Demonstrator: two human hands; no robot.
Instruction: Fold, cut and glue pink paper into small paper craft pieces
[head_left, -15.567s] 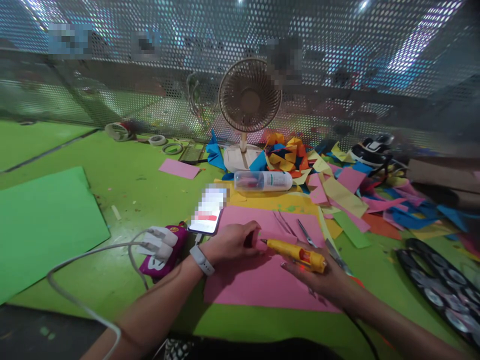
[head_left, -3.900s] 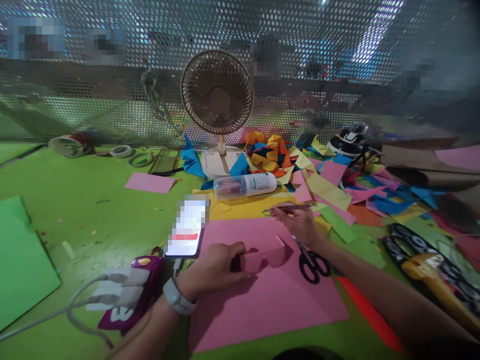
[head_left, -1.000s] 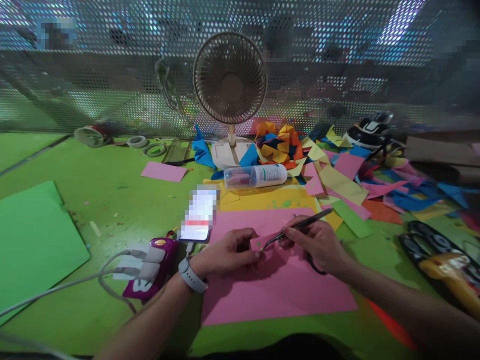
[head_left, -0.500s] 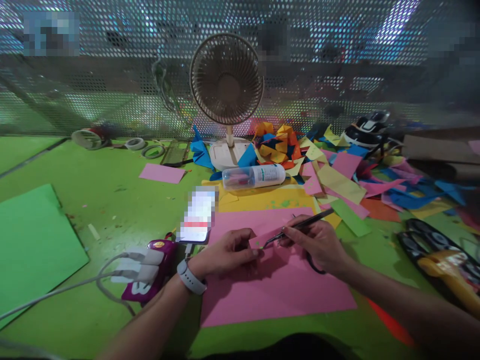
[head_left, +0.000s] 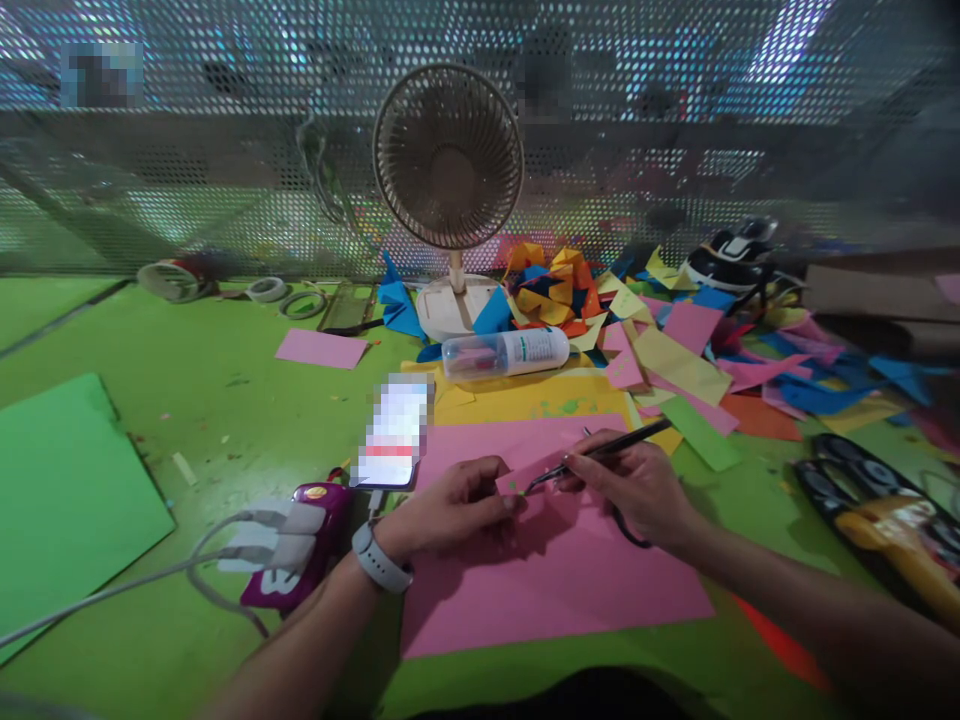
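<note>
My left hand point(head_left: 450, 502) is closed on a small folded pink paper piece point(head_left: 517, 482) with a green speck on it, held over a large pink sheet point(head_left: 555, 590). My right hand point(head_left: 637, 484) pinches dark metal tweezers point(head_left: 600, 455), whose tips touch the paper piece near the green speck. Black scissors point(head_left: 626, 525) lie under my right hand, mostly hidden. A watch is on my left wrist.
A phone point(head_left: 394, 435) and a purple power strip point(head_left: 289, 545) with white plugs lie left of my hands. Behind stand a fan point(head_left: 448, 160), a lying bottle point(head_left: 506, 352) and a heap of coloured paper scraps point(head_left: 675, 360). A yellow glue gun point(head_left: 900, 545) rests far right; green card point(head_left: 60, 500) left.
Over the last second my hands stayed almost still, tweezers at the paper piece. Earlier my right hand held the glue gun, set it down at the right, then picked up the tweezers.
</note>
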